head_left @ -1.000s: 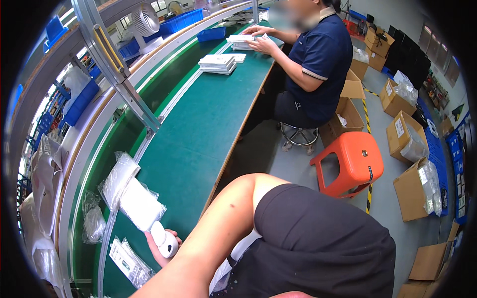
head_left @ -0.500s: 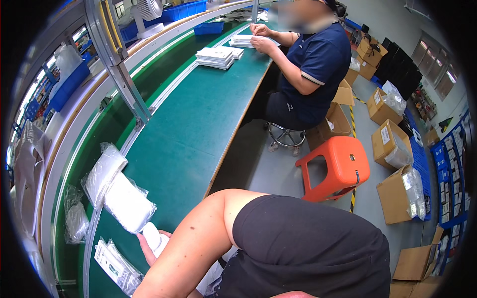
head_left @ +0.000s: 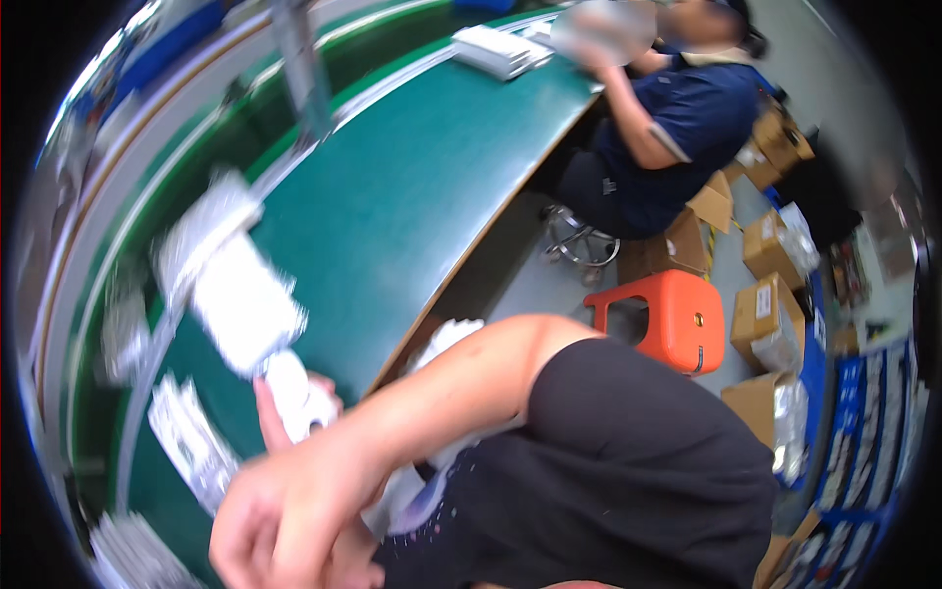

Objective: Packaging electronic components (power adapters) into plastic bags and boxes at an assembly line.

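Note:
My left hand (head_left: 271,416) is partly hidden behind my right forearm and is closed around a white, smooth, rounded plastic piece (head_left: 290,385) above the green tabletop. Nearer to me, my right hand (head_left: 294,510) has its fingers curled downward; what they hold, if anything, is hidden. White padded packages in clear plastic (head_left: 245,304) lie just past the plastic piece. To the left of my hands is a flat clear bag with white contents (head_left: 191,442). More bagged white items (head_left: 137,555) sit at the lower left.
A co-worker in a dark blue shirt (head_left: 687,128) sits farther along the green table (head_left: 392,216), near a stack of white boxes (head_left: 491,49). An orange stool (head_left: 677,319) and open cardboard boxes (head_left: 765,324) stand on the floor to the right. Metal framing (head_left: 302,79) borders the table.
The view has shifted and blurred, with the co-worker now higher and farther right. My right hand, previously out of the picture, has come into view. My left hand still grips the white piece.

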`<state>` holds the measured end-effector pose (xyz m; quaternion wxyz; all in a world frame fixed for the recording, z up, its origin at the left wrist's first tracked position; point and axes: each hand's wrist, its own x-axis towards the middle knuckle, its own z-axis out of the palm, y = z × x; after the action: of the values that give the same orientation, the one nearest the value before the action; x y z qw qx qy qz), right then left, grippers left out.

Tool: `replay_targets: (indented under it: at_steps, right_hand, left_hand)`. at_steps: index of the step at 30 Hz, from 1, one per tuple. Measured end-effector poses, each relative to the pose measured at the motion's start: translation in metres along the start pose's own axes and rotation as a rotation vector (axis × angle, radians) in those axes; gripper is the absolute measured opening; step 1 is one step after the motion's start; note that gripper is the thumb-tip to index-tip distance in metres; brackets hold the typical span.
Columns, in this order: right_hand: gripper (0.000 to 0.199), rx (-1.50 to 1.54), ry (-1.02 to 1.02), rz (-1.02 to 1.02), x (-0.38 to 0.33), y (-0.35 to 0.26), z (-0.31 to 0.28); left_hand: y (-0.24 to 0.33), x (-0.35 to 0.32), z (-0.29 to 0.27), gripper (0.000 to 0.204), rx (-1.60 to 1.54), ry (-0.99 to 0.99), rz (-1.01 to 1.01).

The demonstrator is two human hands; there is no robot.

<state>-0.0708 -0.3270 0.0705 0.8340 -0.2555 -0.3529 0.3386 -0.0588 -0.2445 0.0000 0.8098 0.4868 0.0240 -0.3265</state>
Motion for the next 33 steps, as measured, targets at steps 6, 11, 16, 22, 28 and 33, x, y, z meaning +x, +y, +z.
replay_targets:
  at_steps: [6,11,16,22,28,33]
  right_hand:
    - [0.024,-0.275,0.747,-0.053,-0.082,-0.014,-0.011]
    - [0.020,-0.673,1.032,-0.008,-0.095,-0.022,-0.019]
    - [0.022,-1.245,0.891,0.141,-0.093,-0.020,-0.017]
    - [0.016,-1.663,0.599,0.096,-0.090,-0.022,-0.019]
    - [0.022,-1.868,0.393,0.249,-0.088,-0.029,-0.020]
    - [0.027,-1.967,0.300,0.299,-0.084,-0.031,-0.022]
  left_hand:
    - [-0.007,0.050,-0.034,0.044,-0.073,-0.124,0.109]
    - [-0.007,0.048,-0.025,0.045,0.024,-0.158,0.163]
    - [-0.014,0.043,-0.027,0.045,0.078,-0.170,0.232]
    - [-0.015,0.041,-0.028,0.040,0.131,-0.183,0.215]
    - [-0.012,0.042,-0.027,0.039,0.144,-0.230,0.159]
    - [-0.013,0.043,-0.029,0.039,0.147,-0.262,0.156]
